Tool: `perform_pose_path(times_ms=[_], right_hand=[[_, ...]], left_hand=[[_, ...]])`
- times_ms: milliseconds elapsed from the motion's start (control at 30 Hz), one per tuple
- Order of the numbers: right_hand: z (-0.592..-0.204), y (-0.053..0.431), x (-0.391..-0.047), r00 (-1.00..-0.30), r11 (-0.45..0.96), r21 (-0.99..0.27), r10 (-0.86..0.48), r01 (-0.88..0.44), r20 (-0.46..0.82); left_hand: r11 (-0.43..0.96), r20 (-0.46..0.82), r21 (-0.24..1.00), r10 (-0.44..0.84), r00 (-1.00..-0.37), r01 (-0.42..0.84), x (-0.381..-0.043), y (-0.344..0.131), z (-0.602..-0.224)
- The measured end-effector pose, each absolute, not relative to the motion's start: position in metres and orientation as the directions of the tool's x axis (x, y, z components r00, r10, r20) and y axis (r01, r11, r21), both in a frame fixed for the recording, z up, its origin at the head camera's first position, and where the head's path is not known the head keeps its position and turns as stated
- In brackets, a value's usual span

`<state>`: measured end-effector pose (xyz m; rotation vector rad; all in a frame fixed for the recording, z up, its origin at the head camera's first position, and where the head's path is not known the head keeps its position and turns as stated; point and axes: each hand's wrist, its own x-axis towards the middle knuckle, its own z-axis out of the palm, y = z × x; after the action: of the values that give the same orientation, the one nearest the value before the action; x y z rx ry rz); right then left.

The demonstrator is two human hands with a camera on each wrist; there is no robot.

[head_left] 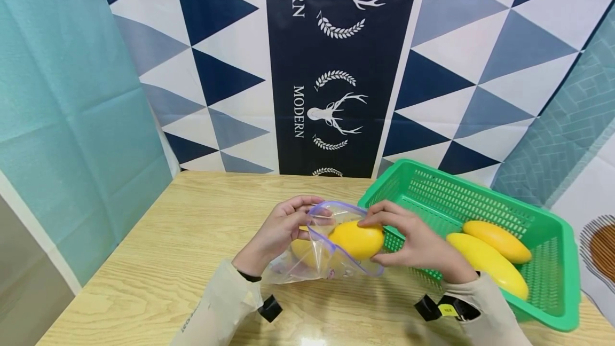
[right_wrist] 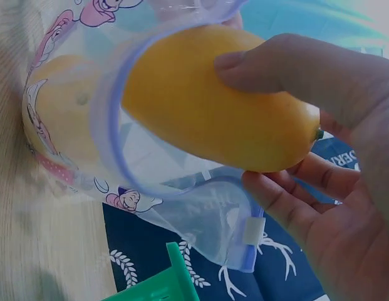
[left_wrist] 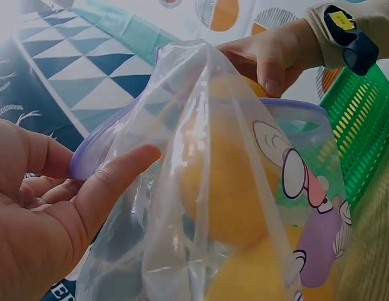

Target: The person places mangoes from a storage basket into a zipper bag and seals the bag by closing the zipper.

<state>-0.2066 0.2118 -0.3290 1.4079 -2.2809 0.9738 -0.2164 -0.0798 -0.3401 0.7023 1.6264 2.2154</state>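
Note:
My left hand (head_left: 283,223) pinches the purple-edged mouth of a clear zip bag (left_wrist: 175,251) between thumb and fingers, keeping it spread. My right hand (head_left: 408,236) grips a yellow mango (right_wrist: 207,106), thumb on one side and fingers on the other. One end of that mango reaches inside the bag's mouth, while its stem end points back toward the right palm. Deeper in the bag lies another yellow mango (right_wrist: 66,125), seen through the plastic. Cartoon figures (left_wrist: 319,244) are printed on the bag, and a white slider (right_wrist: 254,231) sits on its zip.
On the right stands a green plastic basket (head_left: 569,276) with perforated walls. Two more yellow mangoes, one nearer (head_left: 490,266) and one behind (head_left: 497,240), lie in it. The wooden table (head_left: 144,260) ends at a patterned cloth (head_left: 230,79) behind.

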Motion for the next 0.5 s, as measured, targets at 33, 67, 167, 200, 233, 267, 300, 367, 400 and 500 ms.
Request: perform_pose_path(times_ms=[33,67,167,200,233,267,300,367,400,500], right_hand=[[-0.329,0.21,-0.206,-0.477,0.296,-0.386,-0.677,-0.874,0.561],[-0.329,0.209,-0.205,-0.475,0.298,-0.381,-0.678,-0.875,0.561],[-0.329,0.205,-0.204,-0.469,0.304,-0.364,-0.674,-0.88,0.571],[-0.33,0.204,-0.204,-0.466,0.304,-0.359,-0.673,-0.882,0.574],[-0.33,0.203,-0.204,-0.462,0.304,-0.353,-0.672,-0.885,0.578],[-0.331,0.202,-0.205,-0.458,0.304,-0.347,-0.671,-0.887,0.583],[-0.332,0.201,-0.205,-0.452,0.303,-0.339,-0.671,-0.891,0.588],[-0.334,0.198,-0.206,-0.445,0.304,-0.327,-0.671,-0.895,0.594],[-0.335,0.197,-0.206,-0.445,0.31,-0.321,-0.67,-0.895,0.594],[-0.337,0.194,-0.207,-0.449,0.322,-0.314,-0.671,-0.893,0.59]], left_hand=[[-0.315,0.207,0.948,0.511,-0.834,0.042,-0.216,-0.08,-0.34],[-0.318,0.209,0.947,0.512,-0.833,0.043,-0.217,-0.079,-0.341],[-0.328,0.222,0.943,0.51,-0.831,0.05,-0.217,-0.079,-0.341],[-0.332,0.225,0.942,0.507,-0.832,0.052,-0.217,-0.078,-0.341],[-0.334,0.227,0.941,0.504,-0.834,0.054,-0.216,-0.078,-0.341],[-0.336,0.228,0.94,0.502,-0.834,0.055,-0.216,-0.078,-0.341],[-0.337,0.228,0.94,0.499,-0.836,0.055,-0.216,-0.078,-0.341],[-0.338,0.224,0.94,0.492,-0.841,0.053,-0.215,-0.078,-0.341],[-0.34,0.222,0.939,0.488,-0.844,0.051,-0.215,-0.078,-0.341],[-0.349,0.218,0.936,0.471,-0.854,0.047,-0.215,-0.078,-0.34]])
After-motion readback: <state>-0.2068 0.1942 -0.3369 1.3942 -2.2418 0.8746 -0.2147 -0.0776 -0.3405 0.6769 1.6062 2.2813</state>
